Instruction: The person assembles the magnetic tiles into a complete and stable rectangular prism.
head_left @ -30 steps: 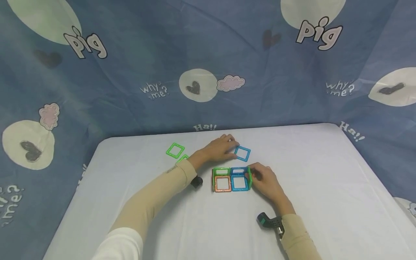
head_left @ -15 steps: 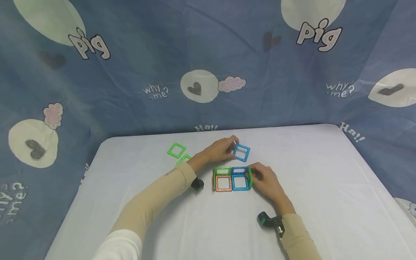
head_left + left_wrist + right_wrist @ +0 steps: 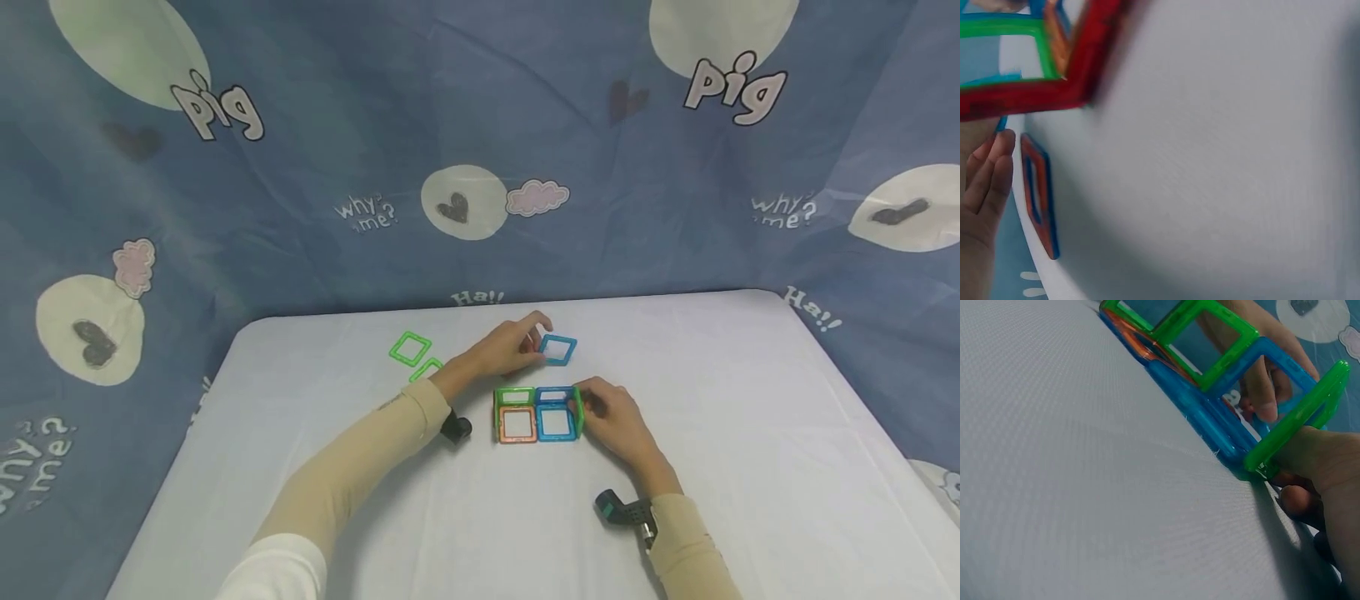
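In the head view, my left hand (image 3: 510,346) reaches across the table and pinches the left edge of a loose blue square magnetic tile (image 3: 561,337), which is tilted. My right hand (image 3: 611,417) grips the upright green tile (image 3: 579,412) at the right end of a small open structure. That structure joins an orange tile (image 3: 517,441) and a blue tile (image 3: 557,438) in front, with a green and a blue one behind. Its red side piece (image 3: 1094,56) looms close in the left wrist view. From the right wrist, the right thumb is partly hidden behind the green tile (image 3: 1300,419).
Two loose green square tiles lie at the back left, one (image 3: 401,360) whole in view, the other (image 3: 422,370) partly behind the left forearm. A red-and-blue edged tile (image 3: 1052,219) shows in the left wrist view. A patterned blue cloth (image 3: 480,258) hangs behind the white table.
The blue tile by my left hand rose slightly, then tipped flatter, its outline now shorter. The left index finger has lifted a little from its top corner. The right hand stays on the structure.
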`<action>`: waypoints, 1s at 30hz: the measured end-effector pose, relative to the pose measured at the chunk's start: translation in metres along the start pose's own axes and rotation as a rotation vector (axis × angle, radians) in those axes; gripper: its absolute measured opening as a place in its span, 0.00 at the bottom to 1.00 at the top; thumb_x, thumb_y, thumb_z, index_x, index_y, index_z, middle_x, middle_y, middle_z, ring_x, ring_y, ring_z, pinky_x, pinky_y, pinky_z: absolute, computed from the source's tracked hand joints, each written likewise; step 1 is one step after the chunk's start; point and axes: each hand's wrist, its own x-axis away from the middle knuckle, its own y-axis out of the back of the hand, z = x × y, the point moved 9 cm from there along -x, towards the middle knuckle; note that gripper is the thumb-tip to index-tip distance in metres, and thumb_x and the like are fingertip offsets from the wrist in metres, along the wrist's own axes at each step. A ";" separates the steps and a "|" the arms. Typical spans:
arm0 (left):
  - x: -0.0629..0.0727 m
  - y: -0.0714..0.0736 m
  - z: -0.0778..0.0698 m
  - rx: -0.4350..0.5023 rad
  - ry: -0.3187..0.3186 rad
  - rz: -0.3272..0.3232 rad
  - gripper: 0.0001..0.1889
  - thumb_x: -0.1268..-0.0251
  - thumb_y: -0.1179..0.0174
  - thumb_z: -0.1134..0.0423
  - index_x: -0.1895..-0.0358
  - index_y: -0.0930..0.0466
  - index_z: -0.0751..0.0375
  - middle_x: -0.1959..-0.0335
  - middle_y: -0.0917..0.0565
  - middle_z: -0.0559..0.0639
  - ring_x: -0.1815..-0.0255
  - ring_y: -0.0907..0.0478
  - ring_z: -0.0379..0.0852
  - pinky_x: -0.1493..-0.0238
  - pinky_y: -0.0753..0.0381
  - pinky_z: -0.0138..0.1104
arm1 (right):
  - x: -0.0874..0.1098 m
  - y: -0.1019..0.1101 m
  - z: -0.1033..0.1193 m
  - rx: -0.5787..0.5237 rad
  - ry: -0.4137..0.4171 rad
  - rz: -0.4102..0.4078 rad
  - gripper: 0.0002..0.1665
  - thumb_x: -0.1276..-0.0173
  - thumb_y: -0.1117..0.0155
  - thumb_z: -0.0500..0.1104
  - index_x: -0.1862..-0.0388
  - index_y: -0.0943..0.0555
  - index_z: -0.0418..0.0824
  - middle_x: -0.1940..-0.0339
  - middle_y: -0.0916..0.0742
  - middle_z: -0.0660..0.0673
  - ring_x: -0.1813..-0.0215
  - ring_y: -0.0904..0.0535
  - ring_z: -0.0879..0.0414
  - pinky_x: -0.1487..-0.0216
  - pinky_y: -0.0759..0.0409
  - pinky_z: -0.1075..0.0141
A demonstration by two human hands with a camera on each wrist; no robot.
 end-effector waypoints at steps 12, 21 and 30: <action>0.023 0.012 -0.005 0.084 0.032 -0.105 0.20 0.36 0.40 0.55 0.42 0.25 0.54 0.62 0.19 0.44 0.58 0.20 0.37 0.56 0.20 0.28 | 0.002 -0.001 -0.004 -0.004 -0.036 0.027 0.13 0.37 0.35 0.46 0.54 0.21 0.46 0.61 0.14 0.50 0.59 0.23 0.56 0.49 0.29 0.58; 0.049 0.017 -0.016 0.210 -0.004 -0.225 0.06 0.36 0.39 0.58 0.61 0.21 0.53 0.54 0.15 0.50 0.59 0.20 0.36 0.52 0.20 0.27 | 0.000 -0.001 -0.003 -0.005 -0.037 0.026 0.13 0.37 0.35 0.45 0.54 0.20 0.46 0.62 0.14 0.49 0.60 0.24 0.56 0.49 0.30 0.57; 0.068 0.036 -0.029 0.311 0.012 -0.319 0.07 0.37 0.39 0.54 0.57 0.21 0.46 0.57 0.15 0.46 0.60 0.18 0.36 0.57 0.18 0.31 | 0.000 -0.002 -0.003 -0.009 -0.038 0.021 0.12 0.37 0.35 0.45 0.54 0.20 0.46 0.61 0.14 0.49 0.59 0.23 0.55 0.47 0.28 0.54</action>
